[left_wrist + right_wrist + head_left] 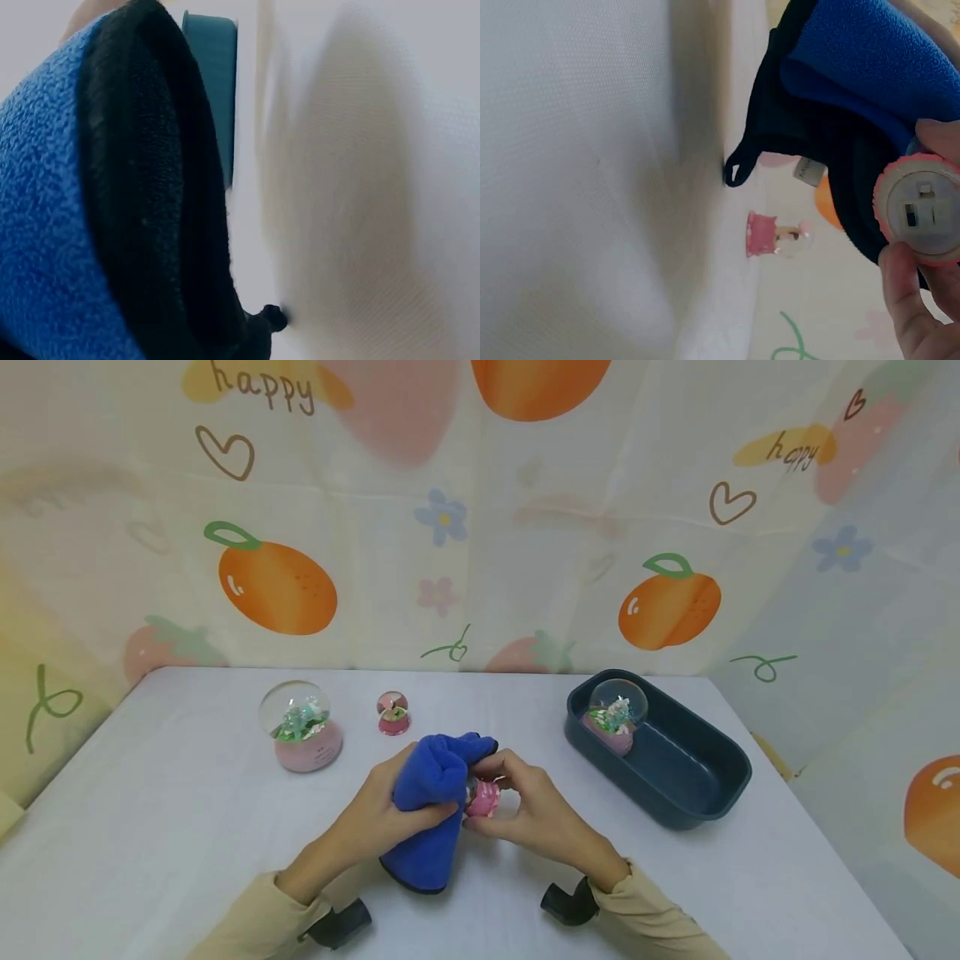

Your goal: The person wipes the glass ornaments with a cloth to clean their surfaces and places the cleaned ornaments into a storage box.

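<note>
My left hand grips a blue cloth with dark edging, bunched over its fingers. With thumb and fingertips, my right hand pinches the pink base of a small snow globe. The globe's glass end points into the cloth and is mostly hidden by it. In the right wrist view, the round underside of the small snow globe faces the camera and shows a small switch. The cloth fills the left side of the left wrist view, where its hanging loop is visible at the bottom.
A large snow globe with a pink base stands at the left. Another small snow globe stands behind the hands. At the right, a dark blue tray holds a large snow globe leaning in its far left end.
</note>
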Action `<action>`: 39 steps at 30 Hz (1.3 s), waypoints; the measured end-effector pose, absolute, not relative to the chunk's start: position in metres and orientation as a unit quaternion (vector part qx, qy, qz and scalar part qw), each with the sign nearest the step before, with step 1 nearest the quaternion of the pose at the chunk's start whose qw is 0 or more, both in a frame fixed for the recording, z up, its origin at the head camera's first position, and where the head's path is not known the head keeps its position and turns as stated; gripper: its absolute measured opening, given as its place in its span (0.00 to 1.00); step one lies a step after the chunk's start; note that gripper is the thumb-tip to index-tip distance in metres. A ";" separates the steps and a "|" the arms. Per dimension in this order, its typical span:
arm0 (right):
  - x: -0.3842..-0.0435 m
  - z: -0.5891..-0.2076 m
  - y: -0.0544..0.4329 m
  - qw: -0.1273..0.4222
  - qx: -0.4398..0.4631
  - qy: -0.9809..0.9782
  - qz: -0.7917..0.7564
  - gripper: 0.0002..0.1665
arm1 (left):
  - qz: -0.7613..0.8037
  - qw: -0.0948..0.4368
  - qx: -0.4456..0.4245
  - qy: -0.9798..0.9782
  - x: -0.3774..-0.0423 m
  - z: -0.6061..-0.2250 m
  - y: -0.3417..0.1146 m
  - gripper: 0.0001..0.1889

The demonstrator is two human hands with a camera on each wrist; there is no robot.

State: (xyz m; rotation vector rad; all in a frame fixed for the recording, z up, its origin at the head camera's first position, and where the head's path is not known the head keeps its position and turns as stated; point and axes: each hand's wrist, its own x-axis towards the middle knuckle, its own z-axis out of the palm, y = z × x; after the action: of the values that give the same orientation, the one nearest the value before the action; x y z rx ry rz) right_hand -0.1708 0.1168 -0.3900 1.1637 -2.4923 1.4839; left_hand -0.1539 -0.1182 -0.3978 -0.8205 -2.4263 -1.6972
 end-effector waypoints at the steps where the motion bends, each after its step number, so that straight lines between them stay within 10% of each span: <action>1: -0.171 -0.390 0.117 0.012 0.365 -0.798 0.479 0.28 | -0.552 0.043 -0.266 -0.789 -0.154 -0.398 -0.118 0.27; 13: -0.175 -0.393 0.119 0.028 0.365 -0.758 0.541 0.22 | -0.546 0.149 -0.276 -0.777 -0.158 -0.398 -0.127 0.21; 22: -0.176 -0.391 0.121 -0.012 0.383 -0.741 0.552 0.23 | -0.575 0.012 -0.220 -0.788 -0.157 -0.394 -0.129 0.29; 32: -0.176 -0.387 0.124 -0.029 0.419 -0.733 0.534 0.22 | -0.555 0.068 -0.258 -0.788 -0.155 -0.390 -0.131 0.20; 39: -0.176 -0.387 0.124 -0.008 0.416 -0.749 0.516 0.24 | -0.579 -0.005 -0.254 -0.775 -0.155 -0.391 -0.130 0.27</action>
State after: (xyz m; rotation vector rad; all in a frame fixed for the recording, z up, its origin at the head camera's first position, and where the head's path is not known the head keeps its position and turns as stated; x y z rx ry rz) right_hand -0.1763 0.1242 -0.3869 1.3122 -2.3631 1.6304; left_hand -0.1552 -0.1297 -0.3911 -0.8017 -2.4413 -1.8235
